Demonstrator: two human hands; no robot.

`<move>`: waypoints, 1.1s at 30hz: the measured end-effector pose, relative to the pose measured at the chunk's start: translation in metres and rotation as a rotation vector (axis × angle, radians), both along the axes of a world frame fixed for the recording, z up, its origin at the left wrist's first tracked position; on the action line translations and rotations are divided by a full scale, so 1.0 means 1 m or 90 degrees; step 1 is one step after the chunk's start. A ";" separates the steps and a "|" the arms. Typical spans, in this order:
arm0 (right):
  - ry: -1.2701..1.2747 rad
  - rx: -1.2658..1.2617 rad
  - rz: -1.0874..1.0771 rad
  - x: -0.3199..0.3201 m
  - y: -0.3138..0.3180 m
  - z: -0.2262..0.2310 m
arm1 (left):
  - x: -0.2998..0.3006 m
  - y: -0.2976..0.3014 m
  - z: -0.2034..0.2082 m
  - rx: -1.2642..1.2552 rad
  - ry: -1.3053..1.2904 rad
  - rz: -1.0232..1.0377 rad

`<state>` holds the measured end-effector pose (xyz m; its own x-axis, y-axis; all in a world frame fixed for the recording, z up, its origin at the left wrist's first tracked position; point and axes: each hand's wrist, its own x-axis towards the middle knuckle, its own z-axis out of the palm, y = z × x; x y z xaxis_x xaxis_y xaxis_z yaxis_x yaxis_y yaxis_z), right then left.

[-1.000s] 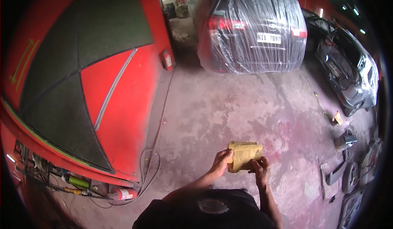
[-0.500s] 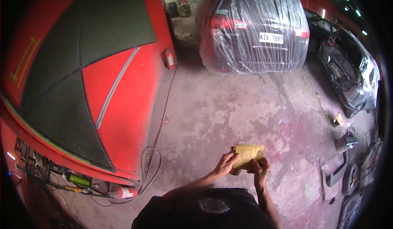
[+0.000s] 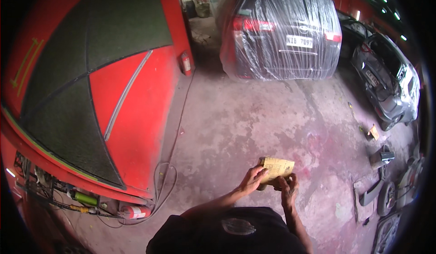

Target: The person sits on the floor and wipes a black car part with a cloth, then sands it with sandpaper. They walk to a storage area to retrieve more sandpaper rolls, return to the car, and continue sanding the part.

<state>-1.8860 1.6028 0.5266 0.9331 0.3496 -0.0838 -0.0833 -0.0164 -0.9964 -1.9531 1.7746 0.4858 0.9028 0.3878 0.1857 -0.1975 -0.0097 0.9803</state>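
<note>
Fingers of left hand [image 3: 251, 180] and right hand [image 3: 288, 186] pinch folded tan sheet [image 3: 277, 168], sandpaper by look. Sheet at chest height above concrete floor [image 3: 254, 117]. Change since a second ago: sheet folded flatter, held lower. Judgement: folding nearly complete. Red vehicle panel [image 3: 131, 117] left.

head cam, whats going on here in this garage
A person stands on a stained concrete floor and holds a folded yellowish sheet, probably sandpaper, in both hands. The left hand grips its left edge and the right hand pinches it from below. A red vehicle with dull sanded patches is on the left. Ahead is a car wrapped in clear plastic, and loose car parts lie on the right.
</note>
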 end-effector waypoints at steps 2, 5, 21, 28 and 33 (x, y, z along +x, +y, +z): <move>-0.017 -0.023 0.032 0.009 -0.008 -0.016 | 0.002 0.003 -0.003 0.073 -0.020 0.029; -0.327 -0.229 0.022 0.014 -0.018 -0.029 | 0.001 0.009 -0.003 0.174 0.046 0.013; -0.335 -0.257 0.290 0.015 -0.014 0.028 | -0.014 0.025 0.011 0.257 0.049 -0.243; -0.357 -0.188 0.386 0.019 -0.009 0.036 | -0.018 0.032 0.029 0.233 0.122 -0.287; -0.305 -0.100 0.399 0.020 -0.016 0.027 | -0.013 0.034 0.026 0.196 0.152 -0.361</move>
